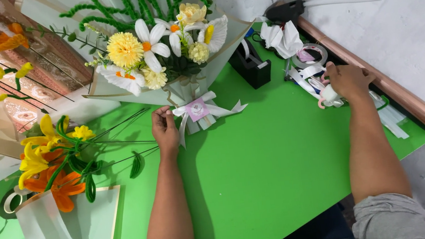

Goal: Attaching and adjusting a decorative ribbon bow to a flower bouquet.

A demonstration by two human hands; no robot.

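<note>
1. Left hand (164,129) grips the ribbon-tied neck of the wrapped bouquet (166,49), fingers closed on the white ribbon bow (201,110); bouquet lies on the table's far middle, blooms pointing away.
2. Right hand (347,80) rests on a heap of white ribbon scraps (309,76), fingers curled on a small white-and-pink item (328,96); can't tell what it is.
3. Surface: bright green table (262,173), set against a rough whitish wall (415,13).
4. One copper-coloured paper roll (381,82) along the right edge.
5. One black tape dispenser (250,65), just right of the bouquet.
6. One clear tape roll (308,56) and one glue gun (285,10) behind the scraps.
7. One loose bunch of yellow and orange flowers (53,160) at left, on pale wrapping sheets (70,234).
8. One more tape roll (11,201), left edge.
</note>
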